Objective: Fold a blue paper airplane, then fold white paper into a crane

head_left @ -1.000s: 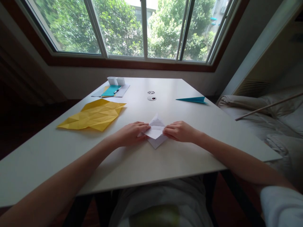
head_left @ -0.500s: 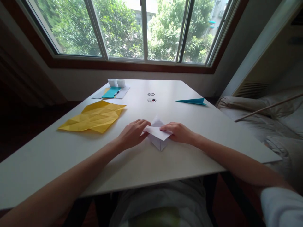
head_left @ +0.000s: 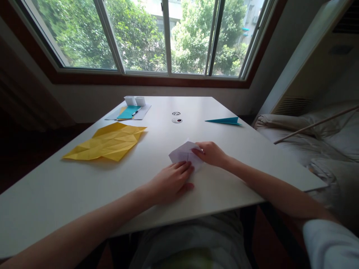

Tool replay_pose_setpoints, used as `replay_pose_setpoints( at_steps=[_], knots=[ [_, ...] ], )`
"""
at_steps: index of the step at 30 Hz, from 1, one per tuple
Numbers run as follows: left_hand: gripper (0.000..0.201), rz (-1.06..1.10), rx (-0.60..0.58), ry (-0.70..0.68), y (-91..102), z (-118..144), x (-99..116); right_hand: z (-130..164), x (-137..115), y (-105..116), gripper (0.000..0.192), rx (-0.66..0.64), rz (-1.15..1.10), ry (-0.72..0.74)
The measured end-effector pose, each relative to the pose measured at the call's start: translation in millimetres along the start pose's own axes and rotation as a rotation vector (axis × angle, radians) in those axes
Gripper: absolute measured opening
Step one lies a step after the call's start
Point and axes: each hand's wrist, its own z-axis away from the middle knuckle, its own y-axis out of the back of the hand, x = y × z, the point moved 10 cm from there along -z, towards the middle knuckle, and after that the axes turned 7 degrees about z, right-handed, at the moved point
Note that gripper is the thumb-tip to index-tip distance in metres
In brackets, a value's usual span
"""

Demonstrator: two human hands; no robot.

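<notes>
**Both hands on the folded white paper**

While the white folded paper (head_left: 185, 156) lies on the white table (head_left: 84, 194), the head view shows both hands working it from opposite sides. The left hand (head_left: 171, 182) lies flat, fingers together and stretched forward, its fingertips (head_left: 187, 166) pressing the paper's near edge down, likely to keep the piece from sliding. The right hand (head_left: 211, 154) comes in from the far right side; its fingers curl over the paper's right edge, seemingly pinching or pushing a flap, though the exact grip is hidden by the knuckles.

Well beyond the left hand and off to its left lies a creased yellow sheet (head_left: 105, 142). Farther out past it lie a teal sheet and pen (head_left: 128, 112) on a grey pad, with two small white cups (head_left: 134, 100) behind. Beyond the right hand rests a teal folded paper (head_left: 224, 120).

Compared with half a second ago, the left hand has drawn back toward the body, from the paper's left side to its near edge, and the raised flap now lies lower.
</notes>
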Motion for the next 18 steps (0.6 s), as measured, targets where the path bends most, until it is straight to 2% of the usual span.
replay_pose_setpoints(
  at_steps=[4, 8, 10, 12, 15, 16, 18],
  knots=[
    [0.048, 0.031, 0.006, -0.021, 1.3, -1.8, 2.6, -2.5, 8.8, 7.5, 0.026, 0.073, -0.053, -0.072],
    [0.043, 0.057, -0.007, -0.022, 5.0, -3.6, 6.6, -2.7, 14.4, 6.2, 0.027, 0.082, -0.114, -0.105],
    [0.037, 0.098, 0.023, -0.015, 11.5, -4.5, 6.2, -2.2, 15.1, 5.6, 0.028, 0.079, -0.120, -0.107],
    [0.034, 0.116, 0.169, 0.061, 29.0, -4.1, -4.4, -1.9, 14.7, 5.2, 0.028, 0.072, -0.128, -0.104],
    [0.044, 0.094, 0.508, 0.308, 61.3, 8.7, -39.1, -2.0, 12.2, 4.1, 0.028, 0.056, -0.158, -0.089],
    [0.045, 0.104, 0.572, 0.385, 65.4, 13.3, -51.5, -2.2, 10.9, 3.6, 0.027, 0.051, -0.173, -0.081],
    [0.046, 0.195, 0.573, 0.506, 60.0, 16.1, -75.7, -2.6, 7.3, 2.3, 0.028, 0.040, -0.199, -0.059]
  ],
)
